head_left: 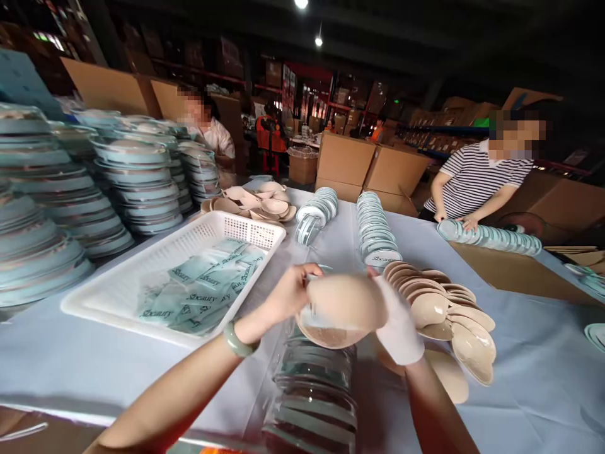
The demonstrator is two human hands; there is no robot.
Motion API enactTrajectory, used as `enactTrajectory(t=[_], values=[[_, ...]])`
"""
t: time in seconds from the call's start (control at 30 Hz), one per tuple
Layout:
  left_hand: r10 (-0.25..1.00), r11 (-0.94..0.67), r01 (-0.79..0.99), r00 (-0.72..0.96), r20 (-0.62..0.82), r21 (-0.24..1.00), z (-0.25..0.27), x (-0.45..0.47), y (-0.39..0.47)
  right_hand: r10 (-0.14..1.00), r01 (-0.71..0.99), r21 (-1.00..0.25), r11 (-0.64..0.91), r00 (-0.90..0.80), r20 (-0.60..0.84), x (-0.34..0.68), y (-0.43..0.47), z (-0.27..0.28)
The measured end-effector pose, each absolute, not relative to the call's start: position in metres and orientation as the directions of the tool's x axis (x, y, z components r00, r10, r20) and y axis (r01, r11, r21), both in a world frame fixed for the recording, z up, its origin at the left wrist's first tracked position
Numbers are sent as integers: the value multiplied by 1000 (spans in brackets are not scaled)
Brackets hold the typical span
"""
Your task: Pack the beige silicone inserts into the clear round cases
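Note:
A beige bra cup (pixel 347 301), smeared by motion, is held up in front of me between both hands. My left hand (pixel 293 290), bare with a green bangle at the wrist, has its fingers closed at the cup's left edge. On the other side my right hand (pixel 401 323), in a white glove, grips the cup's right edge; its fingers are partly hidden behind it. Directly below is a stack of shiny clear-wrapped pale-blue round packages (pixel 312 378). More beige cups (pixel 437 309) lie overlapping in a pile to the right of my gloved hand.
At left, a white plastic basket (pixel 113 328) holds printed pale-green packets (pixel 203 290). Tall package stacks (pixel 135 183) line the left side. Rows of round discs (pixel 375 224) and another cup pile (pixel 255 203) lie farther back. A striped-shirt co-worker (pixel 482 173) handles a disc row.

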State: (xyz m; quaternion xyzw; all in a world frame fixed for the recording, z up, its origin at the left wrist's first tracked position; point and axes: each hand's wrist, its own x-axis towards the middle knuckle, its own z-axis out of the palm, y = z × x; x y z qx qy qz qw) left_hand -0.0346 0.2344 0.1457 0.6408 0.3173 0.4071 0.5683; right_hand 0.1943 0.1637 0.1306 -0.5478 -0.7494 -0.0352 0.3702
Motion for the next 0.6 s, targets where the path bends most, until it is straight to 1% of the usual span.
enactTrajectory(t=[0.03,0.07,0.1,0.13,0.17,0.2,0.23,0.3,0.33,0.37,0.4,0.43,0.47,0.5,0.53,0.57,0.6], values=[[867,-55,-117,486,106,992,149,-40,240,764,832,-265,488,-260,590,190,159,135],[861,39,-167,505,52,985,153,-43,243,710,806,-159,570,-386,589,184,157,138],[855,112,-212,519,14,971,156,-45,245,644,780,-53,624,-475,599,179,156,139],[850,161,-253,527,-4,954,158,-44,245,588,768,29,640,-514,624,175,157,138],[842,192,-291,540,-5,937,160,-41,245,564,779,60,624,-503,655,174,161,134],[826,211,-320,563,6,924,160,-38,246,587,811,18,584,-438,681,177,166,127],[800,232,-336,600,18,913,159,-34,246,644,845,-82,529,-336,687,183,173,119],[738,276,-356,674,40,893,151,-29,253,755,843,-388,371,-30,655,206,187,99],[732,278,-374,679,57,885,143,-28,258,769,798,-537,273,154,621,220,193,89],[764,241,-400,640,81,885,133,-28,265,744,731,-655,190,328,583,235,200,80],[830,159,-407,549,102,899,122,-29,273,693,660,-739,135,470,547,248,206,73],[898,53,-357,425,112,933,108,-30,282,642,607,-788,108,562,521,259,213,67],[950,-42,-246,291,115,968,94,-31,291,618,566,-819,96,611,495,267,220,64],[977,-95,-103,181,113,990,80,-30,299,627,529,-844,91,627,461,272,228,62],[988,-103,36,120,98,994,66,-28,305,647,480,-873,89,639,417,274,238,62],[991,-87,136,111,72,987,54,-24,311,663,431,-898,87,648,375,272,248,62],[989,-68,190,143,41,979,45,-20,314,676,394,-915,86,652,344,268,259,62]])
